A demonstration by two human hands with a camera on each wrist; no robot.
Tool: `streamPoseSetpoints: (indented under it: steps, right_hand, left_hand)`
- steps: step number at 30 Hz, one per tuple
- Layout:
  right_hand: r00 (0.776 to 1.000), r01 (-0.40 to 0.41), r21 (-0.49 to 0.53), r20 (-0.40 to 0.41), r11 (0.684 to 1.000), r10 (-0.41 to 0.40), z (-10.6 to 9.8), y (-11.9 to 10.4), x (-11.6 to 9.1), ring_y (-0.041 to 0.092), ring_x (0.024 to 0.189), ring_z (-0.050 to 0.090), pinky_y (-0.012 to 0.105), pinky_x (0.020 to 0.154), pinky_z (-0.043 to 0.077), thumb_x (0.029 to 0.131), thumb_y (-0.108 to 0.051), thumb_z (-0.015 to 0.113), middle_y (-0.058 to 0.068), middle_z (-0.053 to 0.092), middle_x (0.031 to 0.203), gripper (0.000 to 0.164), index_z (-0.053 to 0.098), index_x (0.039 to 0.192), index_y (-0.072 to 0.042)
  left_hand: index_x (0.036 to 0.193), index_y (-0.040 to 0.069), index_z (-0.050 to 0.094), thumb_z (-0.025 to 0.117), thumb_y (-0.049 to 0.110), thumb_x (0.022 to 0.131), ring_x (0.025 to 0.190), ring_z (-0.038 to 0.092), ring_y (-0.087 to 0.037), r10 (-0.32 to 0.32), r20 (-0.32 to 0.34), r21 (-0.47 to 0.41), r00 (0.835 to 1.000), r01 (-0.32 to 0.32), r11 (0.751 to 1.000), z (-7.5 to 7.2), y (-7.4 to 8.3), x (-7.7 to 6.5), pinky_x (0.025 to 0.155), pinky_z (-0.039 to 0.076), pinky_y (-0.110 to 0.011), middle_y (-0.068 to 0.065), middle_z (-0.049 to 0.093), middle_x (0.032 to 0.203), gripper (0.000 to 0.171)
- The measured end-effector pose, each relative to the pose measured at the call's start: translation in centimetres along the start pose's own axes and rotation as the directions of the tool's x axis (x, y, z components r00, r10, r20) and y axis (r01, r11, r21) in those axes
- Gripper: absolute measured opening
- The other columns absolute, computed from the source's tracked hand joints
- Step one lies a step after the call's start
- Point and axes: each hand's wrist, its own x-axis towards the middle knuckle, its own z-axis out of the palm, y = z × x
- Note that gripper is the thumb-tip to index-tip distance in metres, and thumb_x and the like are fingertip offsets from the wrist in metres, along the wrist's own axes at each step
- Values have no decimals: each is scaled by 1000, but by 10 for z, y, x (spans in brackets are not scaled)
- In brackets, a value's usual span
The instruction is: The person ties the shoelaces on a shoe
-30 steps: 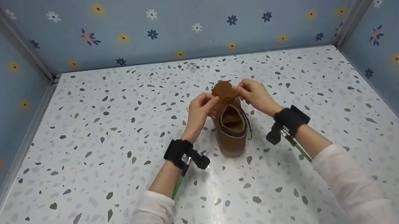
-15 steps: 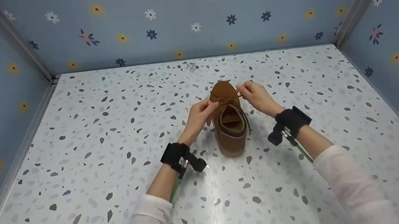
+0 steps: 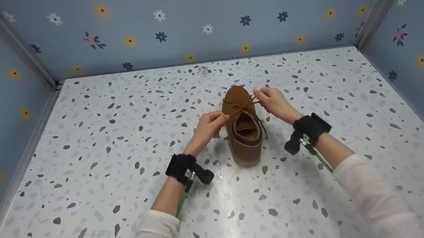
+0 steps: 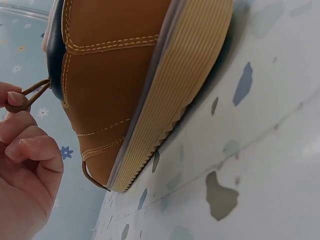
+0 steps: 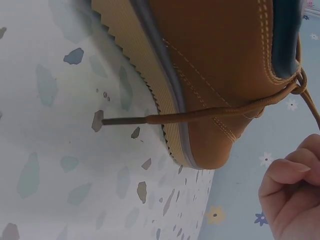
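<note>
A brown lace-up shoe (image 3: 247, 156) stands upright on its sole, toe pointing away from me, with a lace knot (image 3: 244, 106) over its front. Left of the shoe, my left hand (image 3: 209, 126) pinches a loop of shoelace (image 4: 37, 89) between thumb and finger. On the other side, my right hand (image 3: 274, 104) holds a lace loop out from the knot; its fingertips are cut off in the right wrist view. One loose lace end (image 5: 200, 115) hangs down the shoe's right side, its tip near the surface. Another thin lace strand crosses the toe.
A white speckled tabletop (image 3: 123, 188) lies under the shoe. Blue flowered panels (image 3: 198, 14) stand at the back and both sides. Black straps with small cameras (image 3: 185, 168) are worn on both wrists.
My hands have moved apart: the left went left and toward me, the right slightly right. The lace loops are drawn outward, and the knot at the front now shows more clearly.
</note>
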Motion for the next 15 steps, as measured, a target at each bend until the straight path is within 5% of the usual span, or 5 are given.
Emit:
streamPoseSetpoints:
  steps: [7, 15]
  right_hand:
    - [1000, -3, -16, -14, 1000, 2, -1, -1, 0, 13, 36, 31, 22, 33, 27, 68, -49, 32, 5, 35, 48, 45, 37, 58, -5]
    - [999, 2, -43, -45, 999, -4, -2, -2, 0, 13, 35, 30, 23, 33, 24, 71, -40, 38, 4, 34, 47, 36, 38, 58, -7]
  left_hand:
    - [64, -9, 40, 42, 11, 74, 37, 22, -24, 47, 51, -46, 998, -45, 998, -5, 9, -7, 31, 20, -28, -14, 27, 46, 22]
    - [60, -3, 42, 45, 14, 72, 35, 26, -19, 91, 78, -58, 993, -86, 995, -11, 1, -5, 30, 22, -27, -12, 34, 51, 21]
